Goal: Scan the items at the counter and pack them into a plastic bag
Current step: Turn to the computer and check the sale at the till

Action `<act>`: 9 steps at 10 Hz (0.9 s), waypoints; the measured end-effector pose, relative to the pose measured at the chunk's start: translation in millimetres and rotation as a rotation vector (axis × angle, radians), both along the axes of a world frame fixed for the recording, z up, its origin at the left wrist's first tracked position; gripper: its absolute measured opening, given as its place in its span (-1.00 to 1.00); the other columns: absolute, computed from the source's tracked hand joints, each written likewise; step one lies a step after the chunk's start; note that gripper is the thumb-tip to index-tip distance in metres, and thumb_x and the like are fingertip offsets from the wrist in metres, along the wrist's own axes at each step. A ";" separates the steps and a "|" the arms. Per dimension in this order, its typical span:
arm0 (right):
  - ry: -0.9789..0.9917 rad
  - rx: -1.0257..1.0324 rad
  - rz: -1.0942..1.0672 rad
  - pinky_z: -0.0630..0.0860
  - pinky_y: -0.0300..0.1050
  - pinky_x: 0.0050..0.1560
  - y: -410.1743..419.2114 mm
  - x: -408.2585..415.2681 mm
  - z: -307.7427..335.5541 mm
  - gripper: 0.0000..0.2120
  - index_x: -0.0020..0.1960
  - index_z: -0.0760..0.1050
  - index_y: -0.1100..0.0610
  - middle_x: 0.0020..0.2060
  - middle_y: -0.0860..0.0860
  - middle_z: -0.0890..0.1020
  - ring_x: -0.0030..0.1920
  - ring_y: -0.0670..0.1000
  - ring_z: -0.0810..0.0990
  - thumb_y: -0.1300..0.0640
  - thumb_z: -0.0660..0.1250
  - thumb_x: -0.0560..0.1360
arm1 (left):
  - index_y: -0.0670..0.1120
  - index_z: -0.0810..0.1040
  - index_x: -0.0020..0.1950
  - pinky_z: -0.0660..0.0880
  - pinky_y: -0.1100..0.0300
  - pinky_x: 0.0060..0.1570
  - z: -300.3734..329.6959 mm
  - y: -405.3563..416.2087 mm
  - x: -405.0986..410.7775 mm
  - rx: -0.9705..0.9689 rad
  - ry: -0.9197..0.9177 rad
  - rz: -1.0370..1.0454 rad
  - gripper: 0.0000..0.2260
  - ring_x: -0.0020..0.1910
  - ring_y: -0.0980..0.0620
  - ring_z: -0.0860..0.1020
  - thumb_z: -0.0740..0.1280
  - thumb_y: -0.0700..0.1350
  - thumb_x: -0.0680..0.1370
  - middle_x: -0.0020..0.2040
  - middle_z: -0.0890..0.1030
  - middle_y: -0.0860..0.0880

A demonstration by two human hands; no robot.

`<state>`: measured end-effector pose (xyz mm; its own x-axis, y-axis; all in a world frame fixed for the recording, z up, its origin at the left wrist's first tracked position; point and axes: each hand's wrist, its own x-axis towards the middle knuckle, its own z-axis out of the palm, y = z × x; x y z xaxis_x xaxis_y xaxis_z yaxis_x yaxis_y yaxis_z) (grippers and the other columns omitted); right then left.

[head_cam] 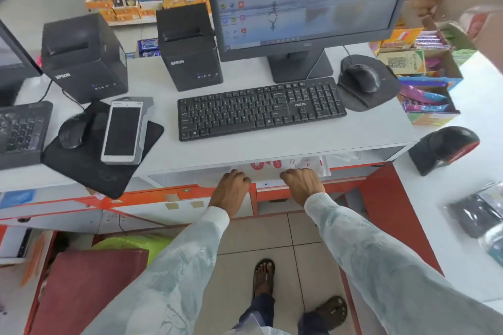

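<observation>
Both my hands reach into the open shelf under the front edge of the white surface [285, 144], left hand [231, 187] and right hand [302, 183] curled onto the thin white plastic bag with red print [283, 167]; whether the fingertips pinch it, I cannot tell. I judge one layer should be pulled free evenly. Dark packaged items [479, 215] wait near the right edge, beside the black-and-red barcode scanner [446, 148].

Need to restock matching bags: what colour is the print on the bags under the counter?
Red print on white plastic bags, seen in the head view.
</observation>
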<state>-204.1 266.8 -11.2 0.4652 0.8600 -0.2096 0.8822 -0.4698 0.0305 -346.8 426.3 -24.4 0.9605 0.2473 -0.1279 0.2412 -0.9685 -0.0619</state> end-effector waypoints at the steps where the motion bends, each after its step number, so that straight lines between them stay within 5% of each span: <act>1: 0.035 0.010 -0.069 0.37 -0.07 -0.38 -17.8 5.8 5.3 -0.71 -0.13 0.56 0.22 -0.28 0.14 0.65 -0.33 0.20 0.64 0.53 0.36 0.27 | -0.11 0.60 -0.17 0.55 0.06 -0.23 10.9 -7.5 4.9 -0.122 0.002 -0.114 -0.81 -0.18 -0.12 0.57 0.33 -0.34 0.32 -0.22 0.60 -0.08; 3: 0.085 0.227 -0.502 0.60 0.02 -0.26 -76.5 24.1 17.5 -0.73 0.01 0.61 0.18 -0.15 0.13 0.68 -0.18 0.25 0.66 0.41 0.34 0.37 | -0.07 0.48 -0.39 0.49 0.16 -0.27 67.0 -74.3 66.4 -0.672 0.021 -0.176 -0.85 -0.22 -0.06 0.61 0.23 -0.15 0.38 -0.34 0.60 -0.11; 4: 0.212 0.496 -0.839 0.62 0.04 -0.02 -123.5 39.6 44.7 -0.69 0.10 0.65 0.07 -0.01 0.11 0.72 -0.01 0.23 0.67 0.28 0.35 0.41 | -0.16 0.64 -0.27 0.58 0.07 -0.12 97.9 -132.8 120.5 -0.905 -0.024 -0.203 -0.86 -0.23 0.07 0.54 0.34 -0.14 0.42 -0.23 0.69 -0.18; 5: 0.271 0.624 -1.037 0.61 0.00 0.00 -163.7 46.9 66.1 -0.78 0.03 0.65 0.03 -0.05 0.11 0.73 -0.04 0.22 0.68 0.13 0.36 0.41 | -0.20 0.69 -0.12 0.54 0.15 -0.05 116.8 -176.5 154.7 -1.066 0.024 -0.149 -0.87 -0.16 0.05 0.57 0.38 -0.17 0.45 -0.14 0.71 -0.14; 6: 0.685 0.745 -1.397 0.67 0.13 0.02 -240.1 56.0 97.1 -0.76 -0.09 0.65 0.14 -0.15 0.11 0.73 -0.16 0.16 0.70 -0.01 0.39 0.37 | -0.23 0.64 -0.07 0.48 0.21 -0.14 148.9 -246.9 194.8 -1.303 0.116 -0.027 -0.89 -0.16 -0.02 0.55 0.36 -0.21 0.49 -0.17 0.61 -0.10; 7: 1.083 0.834 -1.451 0.66 0.25 0.03 -296.0 57.1 116.2 -0.75 -0.04 0.63 0.18 -0.13 0.11 0.72 -0.17 0.15 0.71 -0.01 0.45 0.48 | -0.15 0.52 -0.03 0.47 0.21 -0.21 169.3 -289.4 215.1 -1.364 0.195 0.043 -0.96 -0.20 -0.04 0.52 0.31 -0.23 0.53 -0.17 0.55 -0.10; 8: 1.261 0.960 -1.325 0.68 0.04 -0.13 -375.7 49.3 149.9 -0.54 0.19 0.61 0.13 0.02 0.08 0.74 -0.01 0.11 0.72 -0.21 0.39 0.49 | -0.05 0.37 0.00 0.42 0.41 -0.34 184.1 -345.8 238.1 -1.361 0.246 0.023 -0.87 -0.20 -0.02 0.44 0.20 -0.28 0.58 -0.11 0.47 -0.10; 9: 1.223 0.938 -1.320 0.67 0.01 -0.09 -416.0 45.9 163.7 -0.41 0.23 0.59 0.21 0.13 0.16 0.70 0.06 0.12 0.70 -0.17 0.51 0.37 | 0.01 0.36 -0.14 0.40 0.35 -0.24 188.7 -394.3 258.7 -1.253 0.183 -0.104 -0.78 -0.12 -0.07 0.43 0.22 -0.32 0.54 0.00 0.50 -0.14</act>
